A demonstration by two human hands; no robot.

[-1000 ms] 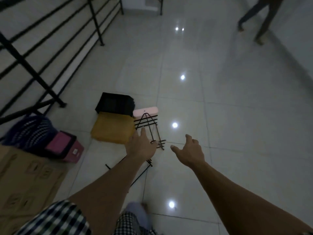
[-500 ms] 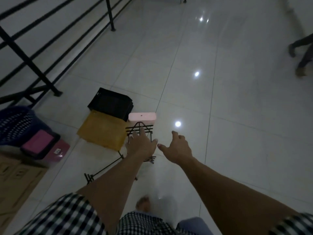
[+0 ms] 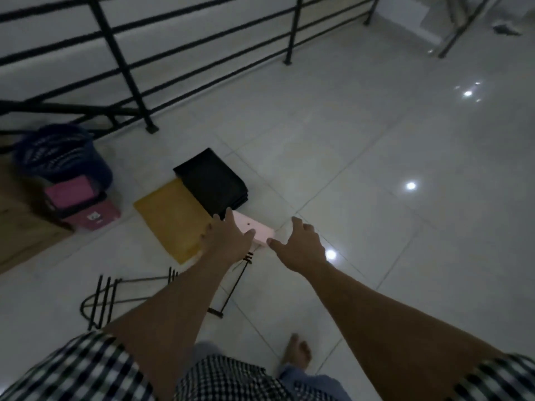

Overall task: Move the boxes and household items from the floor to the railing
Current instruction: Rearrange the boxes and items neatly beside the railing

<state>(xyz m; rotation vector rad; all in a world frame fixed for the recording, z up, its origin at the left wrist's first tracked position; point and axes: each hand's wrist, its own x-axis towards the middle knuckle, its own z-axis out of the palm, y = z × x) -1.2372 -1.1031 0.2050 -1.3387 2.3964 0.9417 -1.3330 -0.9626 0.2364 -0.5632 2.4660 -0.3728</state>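
A small pale pink box [image 3: 255,230] lies on the white tiled floor beside a flat yellow box [image 3: 170,217] and a black box [image 3: 212,181]. My left hand [image 3: 227,237] reaches over the pink box's near left end with straight fingers, holding nothing. My right hand [image 3: 299,246] hovers open just right of the pink box, thumb pointing at it. A black wire rack [image 3: 113,296] lies on the floor under my left forearm. The black metal railing [image 3: 121,57] runs across the top left.
A dark blue basket [image 3: 62,157] and a pink-lidded container [image 3: 78,202] stand at the left near the railing post, next to brown cardboard [image 3: 20,227]. My bare foot [image 3: 296,353] is on the tiles below. Open tiled floor spreads to the right.
The view has swung left and closer toward the railing. Both hands have moved forward from above the wire rack to the pink box, staying open.
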